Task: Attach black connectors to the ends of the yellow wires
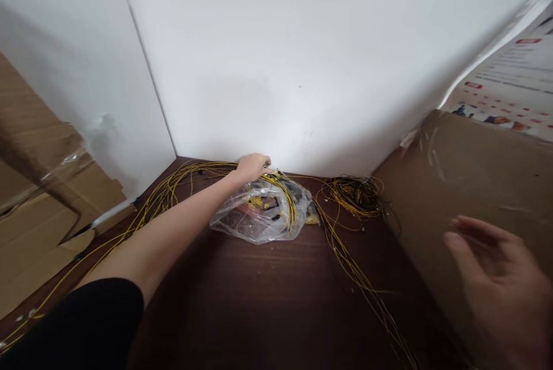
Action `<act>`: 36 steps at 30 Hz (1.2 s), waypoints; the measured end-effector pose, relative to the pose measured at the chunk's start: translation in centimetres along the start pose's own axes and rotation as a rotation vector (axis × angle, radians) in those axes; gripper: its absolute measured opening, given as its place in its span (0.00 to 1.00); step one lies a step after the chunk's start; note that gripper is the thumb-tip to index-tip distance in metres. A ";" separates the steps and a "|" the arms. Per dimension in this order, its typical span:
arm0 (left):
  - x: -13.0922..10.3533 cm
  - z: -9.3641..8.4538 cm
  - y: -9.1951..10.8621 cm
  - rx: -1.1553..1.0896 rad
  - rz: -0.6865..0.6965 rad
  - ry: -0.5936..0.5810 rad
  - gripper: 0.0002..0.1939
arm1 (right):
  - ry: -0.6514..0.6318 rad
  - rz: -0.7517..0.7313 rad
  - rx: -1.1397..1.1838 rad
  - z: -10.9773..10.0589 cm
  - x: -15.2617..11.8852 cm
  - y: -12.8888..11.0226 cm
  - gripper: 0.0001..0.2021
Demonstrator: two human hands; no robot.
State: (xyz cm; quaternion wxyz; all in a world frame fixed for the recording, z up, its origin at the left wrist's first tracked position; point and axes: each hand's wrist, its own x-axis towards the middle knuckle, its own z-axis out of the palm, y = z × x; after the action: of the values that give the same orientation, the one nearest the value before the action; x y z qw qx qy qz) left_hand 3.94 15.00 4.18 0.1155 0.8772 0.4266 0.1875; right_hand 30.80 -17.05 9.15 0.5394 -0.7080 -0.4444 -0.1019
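Note:
My left hand (254,167) reaches to the foot of the white wall, its fingers closed round a bundle of yellow and black wires (287,194). The loose ends of that bundle droop over a clear plastic bag (259,234), which lies on the dark brown surface with small yellow and black pieces inside. At the lower right, slightly blurred, my right hand (501,278) hovers in front of a cardboard box, thumb and fingers apart, holding nothing.
A coil of wires (356,194) lies right of the bag. More strands (367,286) trail towards the front right. Long yellow wires (151,208) run along the left. Cardboard (56,197) stands at left, a cardboard box (466,174) at right, and the white wall (280,59) behind.

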 end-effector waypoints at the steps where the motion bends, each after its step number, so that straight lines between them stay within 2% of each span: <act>1: 0.1 0.1 0.0 0.016 -0.002 -0.015 0.13 | -0.034 -0.026 -0.019 1.1 0.1 -0.9 0.15; 6: 0.5 0.4 -0.2 0.042 -0.012 -0.053 0.08 | -0.307 -0.303 0.010 6.2 0.2 -3.7 0.07; 13: 1.4 0.9 -1.2 -0.040 -0.037 -0.044 0.10 | -0.527 -0.424 0.065 11.3 0.7 -5.4 0.06; 16: 1.7 1.1 -1.4 -0.085 -0.046 -0.035 0.10 | -0.667 -0.487 0.090 14.7 2.1 -6.2 0.07; 18: 1.8 1.2 -1.3 -0.107 -0.042 -0.029 0.10 | -0.784 -0.477 0.018 17.5 2.8 -6.5 0.08; 21: 1.7 1.3 -0.9 -0.128 -0.022 -0.022 0.11 | -0.897 -0.459 -0.207 21.8 3.2 -6.5 0.13; 24: 1.5 1.3 -0.5 -0.136 0.006 -0.019 0.12 | -0.980 -0.481 -0.408 24.8 3.2 -6.4 0.19; 27: 1.2 1.1 -0.5 -0.134 0.028 -0.015 0.14 | -1.031 -0.480 -0.519 26.1 3.6 -6.1 0.18; 32: -0.2 0.8 -1.0 -0.087 0.073 0.006 0.20 | -1.097 -0.430 -0.536 26.7 5.0 -5.3 0.13; 36: -1.4 0.7 -1.2 -0.012 0.093 -0.013 0.18 | -1.114 -0.362 -0.544 26.9 5.5 -4.5 0.11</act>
State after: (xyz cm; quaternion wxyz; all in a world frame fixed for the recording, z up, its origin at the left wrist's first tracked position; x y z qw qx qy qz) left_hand 2.65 14.62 2.76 0.1147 0.8966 0.3834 0.1893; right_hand 21.66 8.83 4.92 0.0034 -0.6801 -0.7285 0.0827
